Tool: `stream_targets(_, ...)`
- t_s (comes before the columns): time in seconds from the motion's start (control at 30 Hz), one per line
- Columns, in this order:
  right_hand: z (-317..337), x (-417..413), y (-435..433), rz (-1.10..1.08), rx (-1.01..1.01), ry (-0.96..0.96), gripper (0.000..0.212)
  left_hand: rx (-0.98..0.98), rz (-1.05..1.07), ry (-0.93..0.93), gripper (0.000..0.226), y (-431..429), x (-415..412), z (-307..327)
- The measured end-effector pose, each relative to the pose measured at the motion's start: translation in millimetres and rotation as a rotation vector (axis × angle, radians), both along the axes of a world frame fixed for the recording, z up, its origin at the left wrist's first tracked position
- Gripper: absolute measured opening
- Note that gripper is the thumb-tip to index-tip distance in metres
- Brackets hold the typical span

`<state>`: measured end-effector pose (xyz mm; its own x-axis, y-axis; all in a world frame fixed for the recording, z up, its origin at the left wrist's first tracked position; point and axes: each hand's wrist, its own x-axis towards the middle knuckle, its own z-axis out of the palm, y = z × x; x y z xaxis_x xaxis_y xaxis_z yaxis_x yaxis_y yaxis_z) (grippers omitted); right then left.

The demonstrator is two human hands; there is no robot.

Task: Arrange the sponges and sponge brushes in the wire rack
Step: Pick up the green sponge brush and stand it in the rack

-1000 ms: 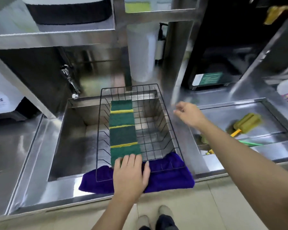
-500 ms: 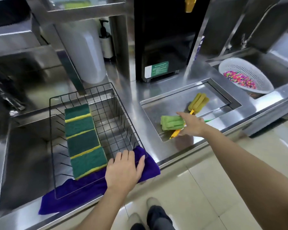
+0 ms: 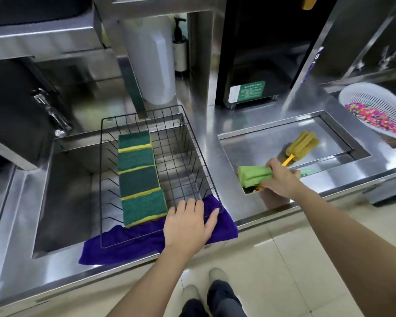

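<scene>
The wire rack [image 3: 188, 143] is set over the left sink, its near edge resting on a purple cloth [image 3: 146, 239]; four green-and-yellow sponges [image 3: 138, 177] are laid in it in a single row along its left half, running from the near edge to the far one, while the right half is bare wire. The left hand [image 3: 188, 225] is spread flat, fingers wide, on the rack's near right corner and the cloth, and nothing is held by it. The right hand [image 3: 281, 177] is reached into the shallow recessed tray [image 3: 329, 131] to the right of the rack, where the fingers are curled around the neck of the green sponge brush [image 3: 253, 176]; whether the grip is fully tightened cannot be told. The green head is pointed left, towards the rack, and the handle runs right beneath the hand, so the long axis lies roughly across the counter; a yellow sponge brush [image 3: 303, 144] lies just beyond, angled away to the far right. The right hand is plainly the nearer one; the coming move is judged to be a lift and a carry leftwards over the rim into the rack's free right half.
</scene>
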<state>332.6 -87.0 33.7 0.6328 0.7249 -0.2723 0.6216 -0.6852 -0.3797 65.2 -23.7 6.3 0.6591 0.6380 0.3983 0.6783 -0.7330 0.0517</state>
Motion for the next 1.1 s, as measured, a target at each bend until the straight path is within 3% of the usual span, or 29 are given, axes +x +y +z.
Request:
stream_targets(0.23,27,-12,13,-0.007,0.323,-0.200,0.052,-0.088,0.016,-0.009,0.056,3,0,9)
stream_targets(0.5,86,-42,81,-0.246,0.930,0.476,0.027,-0.100,0.150,-0.032,0.044,23,-25,16)
stream_targets(0.73,79,-119,150,-0.021,0.772,0.709,0.030,-0.059,0.242,-0.060,0.044,25,-48,10)
stream_targets(0.97,62,-155,179,-0.040,0.713,0.674,0.023,-0.009,0.215,-0.033,0.038,25,-46,4)
stream_targets(1.1,39,-169,182,-0.028,0.595,0.621,0.036,-0.019,0.214,-0.021,0.036,25,-45,3)
